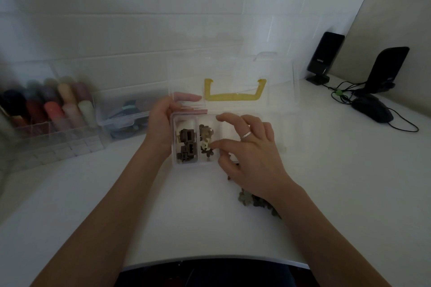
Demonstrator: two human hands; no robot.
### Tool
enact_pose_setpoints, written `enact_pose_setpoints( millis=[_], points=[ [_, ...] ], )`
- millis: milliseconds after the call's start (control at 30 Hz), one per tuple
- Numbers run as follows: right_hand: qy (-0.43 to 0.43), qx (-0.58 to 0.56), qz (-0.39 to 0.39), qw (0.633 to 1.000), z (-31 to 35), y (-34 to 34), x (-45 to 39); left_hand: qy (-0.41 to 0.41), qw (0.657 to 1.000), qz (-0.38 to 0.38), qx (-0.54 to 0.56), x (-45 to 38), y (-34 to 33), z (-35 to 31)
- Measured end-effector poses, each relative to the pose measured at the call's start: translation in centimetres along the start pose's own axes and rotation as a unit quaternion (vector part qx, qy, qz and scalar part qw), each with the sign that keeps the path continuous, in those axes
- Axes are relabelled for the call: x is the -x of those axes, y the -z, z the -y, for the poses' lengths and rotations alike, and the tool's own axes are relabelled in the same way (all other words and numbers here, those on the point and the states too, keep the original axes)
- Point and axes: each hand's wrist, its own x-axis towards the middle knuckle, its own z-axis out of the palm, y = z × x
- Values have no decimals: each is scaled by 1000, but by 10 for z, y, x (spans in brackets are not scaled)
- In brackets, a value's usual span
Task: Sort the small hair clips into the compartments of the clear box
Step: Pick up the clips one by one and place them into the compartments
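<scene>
A white worktop (93, 193) runs up to a pale tiled wall (116, 18). On it lies the clear box (173, 161) with its lid (233, 72) raised, a yellow handle (233, 96) showing through. The left hand (161, 121) grips the box's left wall, fingers curled over the rim. The right hand (251, 149) hovers over the middle compartment, thumb and fingertip pinched on a small pale clip (205, 145). Brown clips (186, 144) fill the left compartment. Loose clips (247, 200) lie on the worktop under the right wrist. A rack of coloured rolls (46, 105) stands left; a mouse (373, 109) and two black stands (326, 56) right.
</scene>
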Motion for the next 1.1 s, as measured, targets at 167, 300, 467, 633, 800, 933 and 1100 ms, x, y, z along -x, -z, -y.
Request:
enact_pose_setpoints(
  millis=[167,300,467,633,800,933,1100],
  points=[
    [2,35,-24,999,-2,-2,-1,11,1000,12,5,0,2,1],
    [-6,35,-25,999,-2,-3,-1,3,1000,16,0,-2,5,3],
    [-25,26,-7,999,-2,-3,-1,1,1000,14,5,-2,3,2],
    [-20,10,-12,1000,-2,-3,0,-2,1000,17,4,-1,2,2],
    [-28,-9,-15,999,-3,-2,-1,3,1000,14,-6,-2,4,1],
    [-45,-99,-2,994,-6,9,-3,-2,1000,5,-7,-2,3,1],
    [-69,-161,100,979,-20,26,5,-2,999,-29,24,-1,0,0]
  ],
)
